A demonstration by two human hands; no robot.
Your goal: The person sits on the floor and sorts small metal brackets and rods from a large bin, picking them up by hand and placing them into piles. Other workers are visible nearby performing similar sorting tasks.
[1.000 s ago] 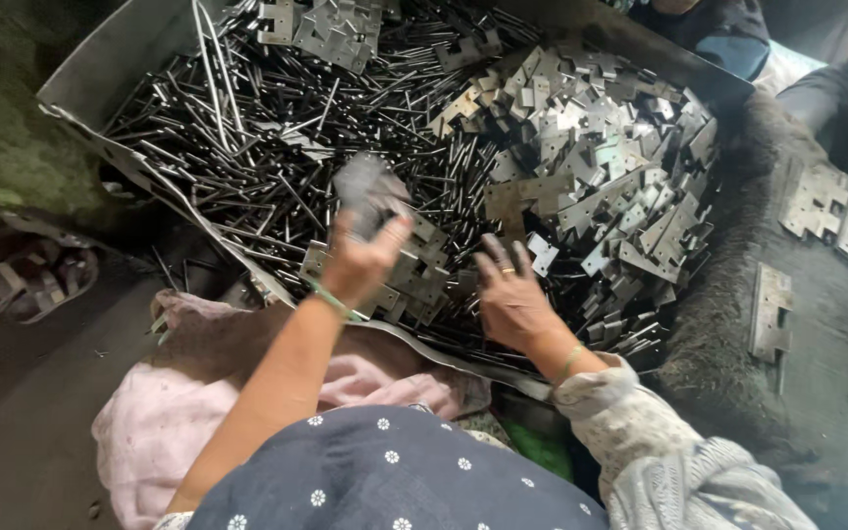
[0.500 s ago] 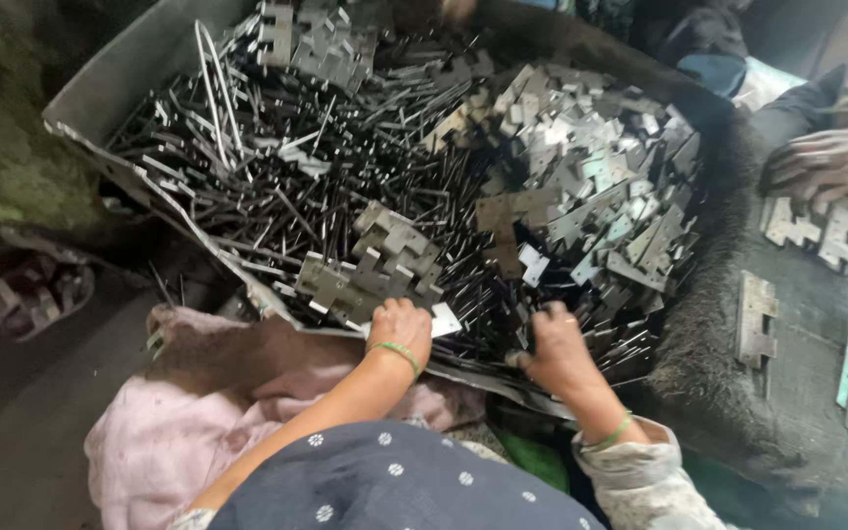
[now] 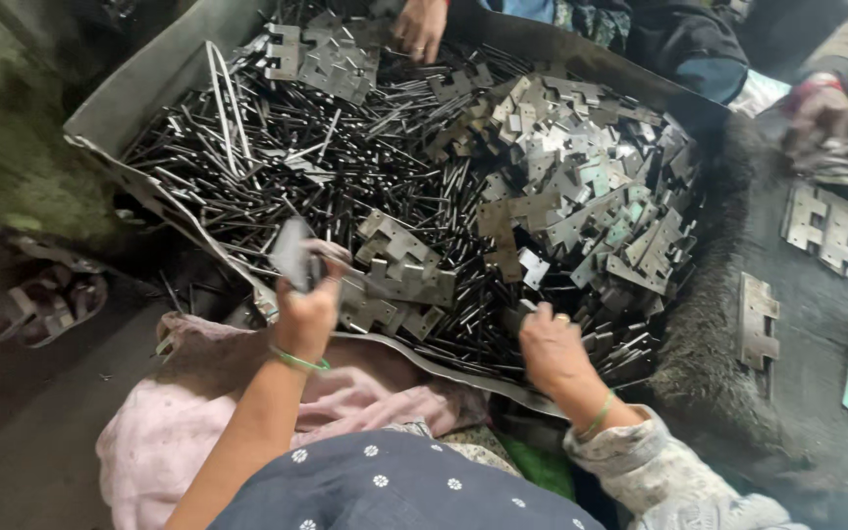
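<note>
Blurring left hand (image 3: 308, 306) fingers around half-hidden hinge plate (image 3: 293, 253)

The left hand (image 3: 308, 306) is raised, fingers curled shut, wrist bent back. The right hand (image 3: 554, 348) reaches forward, palm down, fingers curled, beside the left.

A flat grey metal hinge plate (image 3: 293, 253), blurred, stands tilted on edge at nine o'clock of the pile. Thin dark metal pins (image 3: 503, 329) lie jumbled at six o'clock.
</note>
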